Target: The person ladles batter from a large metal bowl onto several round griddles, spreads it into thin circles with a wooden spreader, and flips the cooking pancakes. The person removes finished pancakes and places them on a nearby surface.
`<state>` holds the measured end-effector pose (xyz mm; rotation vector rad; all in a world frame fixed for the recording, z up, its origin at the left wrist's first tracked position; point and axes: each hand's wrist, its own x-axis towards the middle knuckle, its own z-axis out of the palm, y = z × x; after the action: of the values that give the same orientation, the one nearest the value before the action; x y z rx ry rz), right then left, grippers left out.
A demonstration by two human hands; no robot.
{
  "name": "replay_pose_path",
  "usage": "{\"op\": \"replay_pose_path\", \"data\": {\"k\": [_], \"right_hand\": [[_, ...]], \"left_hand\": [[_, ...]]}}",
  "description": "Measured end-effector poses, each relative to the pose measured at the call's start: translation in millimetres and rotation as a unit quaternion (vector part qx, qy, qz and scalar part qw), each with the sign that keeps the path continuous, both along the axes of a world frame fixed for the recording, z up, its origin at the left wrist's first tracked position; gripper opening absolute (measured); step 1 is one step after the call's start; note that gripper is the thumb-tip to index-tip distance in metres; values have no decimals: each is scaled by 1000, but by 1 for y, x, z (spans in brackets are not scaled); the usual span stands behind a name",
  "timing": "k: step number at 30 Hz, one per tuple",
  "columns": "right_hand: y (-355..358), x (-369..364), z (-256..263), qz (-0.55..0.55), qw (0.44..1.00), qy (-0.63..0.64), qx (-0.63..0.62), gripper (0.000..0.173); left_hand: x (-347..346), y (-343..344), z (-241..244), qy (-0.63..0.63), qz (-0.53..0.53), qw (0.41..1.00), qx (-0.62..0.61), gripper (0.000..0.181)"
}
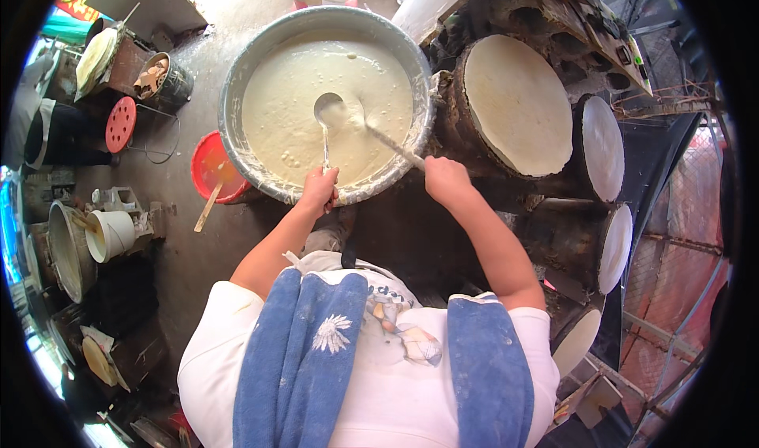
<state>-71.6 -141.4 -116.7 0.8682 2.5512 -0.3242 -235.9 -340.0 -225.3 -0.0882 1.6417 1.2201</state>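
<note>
A wide metal basin (230, 63) full of pale, lumpy batter (284, 92) stands before me. My left hand (321, 188) grips the handle of a metal ladle (329, 105), whose bowl lies at the batter's surface near the middle. My right hand (446, 178) is closed around a batter-coated stick (394, 144) that reaches over the basin's right rim. Its far end dips into the batter just right of the ladle; what shape that end has is hidden.
Round griddles covered with pale sheets (519, 105) stand at the right. Left of the basin is a red bucket (198, 169) with a wooden paddle (209, 206). Farther left are a red stool (121, 124), a white bucket (112, 234) and a partly visible person (59, 131).
</note>
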Motion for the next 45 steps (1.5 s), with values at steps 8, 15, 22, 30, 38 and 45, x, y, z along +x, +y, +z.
{"op": "replay_pose_path", "data": {"k": [8, 15, 22, 30, 38, 45], "right_hand": [[43, 11, 4, -38, 998, -13, 39, 15], [56, 15, -7, -13, 998, -35, -54, 18], [78, 39, 25, 75, 996, -25, -47, 18], [76, 37, 3, 145, 988, 33, 35, 16], [68, 32, 2, 67, 998, -10, 19, 16], [64, 30, 12, 44, 998, -45, -10, 16]], "left_hand": [[8, 66, -35, 103, -110, 986, -65, 21], [13, 95, -45, -72, -72, 992, -69, 26], [27, 78, -8, -312, 89, 943, 69, 21], [54, 70, 6, -29, 85, 995, -48, 28], [43, 77, -36, -9, -26, 997, -75, 26], [27, 79, -40, -115, 22, 993, 3, 26]]}}
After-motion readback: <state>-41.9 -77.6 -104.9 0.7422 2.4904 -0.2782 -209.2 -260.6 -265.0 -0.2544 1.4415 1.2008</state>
